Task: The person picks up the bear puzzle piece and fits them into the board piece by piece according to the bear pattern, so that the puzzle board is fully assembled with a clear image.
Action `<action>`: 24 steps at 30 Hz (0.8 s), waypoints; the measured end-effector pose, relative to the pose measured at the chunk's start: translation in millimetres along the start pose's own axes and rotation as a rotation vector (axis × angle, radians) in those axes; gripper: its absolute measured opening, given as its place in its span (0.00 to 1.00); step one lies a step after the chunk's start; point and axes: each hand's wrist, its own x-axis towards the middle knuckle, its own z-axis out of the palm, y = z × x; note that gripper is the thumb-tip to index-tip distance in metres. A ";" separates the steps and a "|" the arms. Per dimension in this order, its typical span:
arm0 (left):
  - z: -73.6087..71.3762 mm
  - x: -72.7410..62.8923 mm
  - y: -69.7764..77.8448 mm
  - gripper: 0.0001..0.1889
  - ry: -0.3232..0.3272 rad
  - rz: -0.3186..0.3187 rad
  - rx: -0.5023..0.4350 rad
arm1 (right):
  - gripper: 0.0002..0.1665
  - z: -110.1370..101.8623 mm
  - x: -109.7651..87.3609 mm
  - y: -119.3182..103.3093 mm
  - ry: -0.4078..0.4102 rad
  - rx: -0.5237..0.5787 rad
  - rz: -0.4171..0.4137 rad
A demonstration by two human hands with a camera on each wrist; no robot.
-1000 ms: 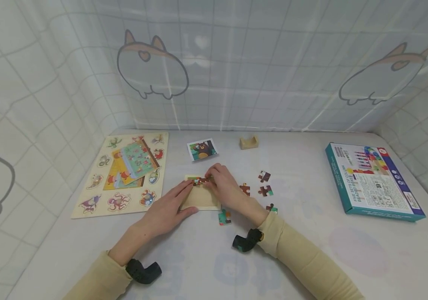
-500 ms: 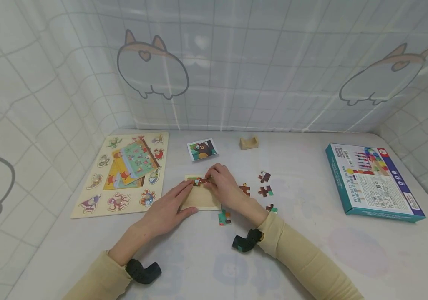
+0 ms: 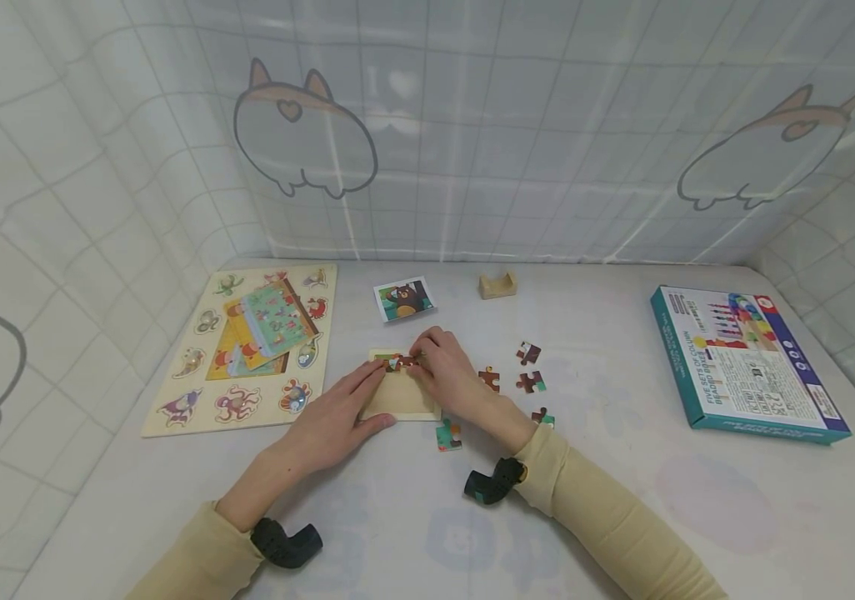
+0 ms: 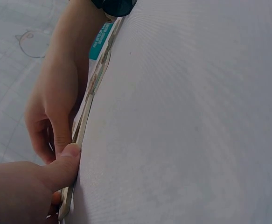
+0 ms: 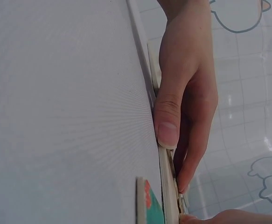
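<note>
A shallow wooden puzzle tray (image 3: 402, 397) lies on the table between both hands. Along its far side sits a strip of brown, green and red puzzle pieces (image 3: 396, 363). My left hand (image 3: 333, 421) holds the tray at its left side, thumb (image 4: 69, 156) at the near edge and fingers reaching to the far pieces. At the far right corner, my right hand (image 3: 446, 375) pinches a brown puzzle piece (image 3: 411, 361), mostly hidden by the fingertips. A teal and orange puzzle piece (image 3: 448, 435) lies just off the tray's near right corner.
Several loose puzzle pieces (image 3: 530, 382) lie right of the right hand. Behind the tray are a bear picture card (image 3: 404, 299) and a small wooden holder (image 3: 498, 286). A sea-animal board (image 3: 247, 417) with cards lies left; a boxed bead set (image 3: 750, 362) lies right.
</note>
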 end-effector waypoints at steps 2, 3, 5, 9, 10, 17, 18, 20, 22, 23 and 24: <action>-0.2 0.2 0.1 0.40 -0.003 -0.003 -0.001 | 0.09 -0.5 0.1 -0.9 -0.009 -0.002 0.010; -0.1 0.2 0.0 0.40 -0.004 -0.005 -0.001 | 0.09 -0.6 0.2 -1.2 -0.012 -0.001 0.014; -0.2 0.0 0.2 0.40 -0.008 -0.009 -0.001 | 0.09 -0.6 0.6 -1.6 -0.016 -0.004 0.019; -0.2 -0.5 0.0 0.40 -0.006 -0.007 0.006 | 0.08 -0.7 1.0 -1.9 -0.023 -0.006 0.034; -0.2 -0.5 0.0 0.40 -0.004 -0.004 0.008 | 0.08 -0.8 1.1 -2.0 -0.027 -0.007 0.040; -0.2 -0.2 -0.5 0.40 -0.002 0.032 0.032 | 0.09 -0.6 1.6 -2.8 -0.052 -0.022 0.084; -0.1 -0.1 -0.8 0.39 -0.003 0.036 0.032 | 0.09 -0.6 1.6 -3.1 -0.053 -0.023 0.089; 0.0 -0.2 -1.3 0.39 -0.006 0.037 0.023 | 0.09 -0.7 1.8 -3.4 -0.056 -0.024 0.097; -0.2 -0.3 -1.6 0.40 -0.009 0.036 0.013 | 0.09 -1.1 1.8 -3.9 -0.059 -0.019 0.103; -0.4 -0.6 -1.7 0.39 -0.012 0.035 0.009 | 0.08 -1.5 1.8 -4.4 -0.060 -0.015 0.106; -0.5 -0.8 -1.6 0.39 -0.013 0.034 0.007 | 0.08 -1.7 1.8 -4.8 -0.060 -0.014 0.109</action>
